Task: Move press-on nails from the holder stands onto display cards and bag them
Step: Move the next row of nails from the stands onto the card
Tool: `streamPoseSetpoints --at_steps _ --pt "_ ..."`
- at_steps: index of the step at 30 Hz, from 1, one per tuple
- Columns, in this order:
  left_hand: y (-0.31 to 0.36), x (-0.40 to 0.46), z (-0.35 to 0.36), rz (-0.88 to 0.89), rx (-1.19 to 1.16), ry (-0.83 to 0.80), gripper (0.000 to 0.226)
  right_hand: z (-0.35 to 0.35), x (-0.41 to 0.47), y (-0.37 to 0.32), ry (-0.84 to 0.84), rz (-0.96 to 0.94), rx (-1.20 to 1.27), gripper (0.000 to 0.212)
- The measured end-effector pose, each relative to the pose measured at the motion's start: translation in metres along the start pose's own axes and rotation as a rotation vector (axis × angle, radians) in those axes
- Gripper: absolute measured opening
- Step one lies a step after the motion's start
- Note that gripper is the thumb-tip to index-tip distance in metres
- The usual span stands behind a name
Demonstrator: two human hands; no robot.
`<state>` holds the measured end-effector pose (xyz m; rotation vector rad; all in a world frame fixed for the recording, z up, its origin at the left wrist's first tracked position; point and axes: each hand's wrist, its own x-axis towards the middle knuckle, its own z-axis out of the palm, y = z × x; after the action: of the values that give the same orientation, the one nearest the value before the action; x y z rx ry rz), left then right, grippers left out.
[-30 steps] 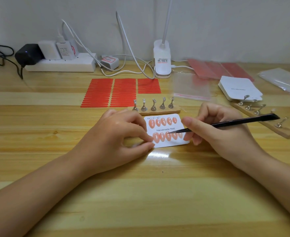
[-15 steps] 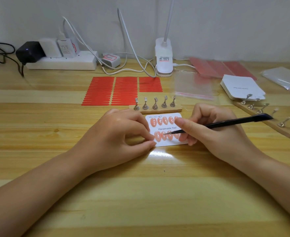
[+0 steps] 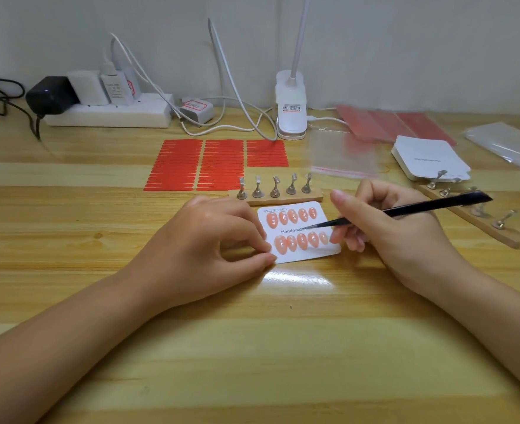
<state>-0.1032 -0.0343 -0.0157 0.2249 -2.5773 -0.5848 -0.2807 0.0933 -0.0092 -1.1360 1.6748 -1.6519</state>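
Wooden table (image 3: pixel 69 240) against pale wall; power strip (image 3: pixel 108 113) far left, clip lamp (image 3: pixel 290 111) far centre. Wide bare wood near side. Red adhesive strips (image 3: pixel 203 163) beyond holder stand (image 3: pixel 275 194), pegs bare. Display card (image 3: pixel 298 232) centre, ten orange nails on it. Left hand (image 3: pixel 209 240) pinches card's left edge. Right hand (image 3: pixel 384 231) grips black tweezers (image 3: pixel 405 209); tip has lifted from lower row to card's middle since half-second ago.
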Motion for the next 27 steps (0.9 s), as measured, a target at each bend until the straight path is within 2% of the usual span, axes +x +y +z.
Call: streamPoseSetpoints --at_steps 19,24,27 --pt "0.001 0.000 -0.001 -0.010 0.002 -0.011 0.025 0.000 0.003 0.003 -0.013 0.024 -0.094 0.038" --pt "0.001 0.000 -0.002 -0.014 0.016 -0.014 0.025 -0.005 0.002 0.002 0.086 -0.001 0.062 0.038" --pt "0.000 0.000 -0.001 0.006 0.043 -0.017 0.024 -0.013 0.000 0.001 0.099 -0.023 0.047 0.039"
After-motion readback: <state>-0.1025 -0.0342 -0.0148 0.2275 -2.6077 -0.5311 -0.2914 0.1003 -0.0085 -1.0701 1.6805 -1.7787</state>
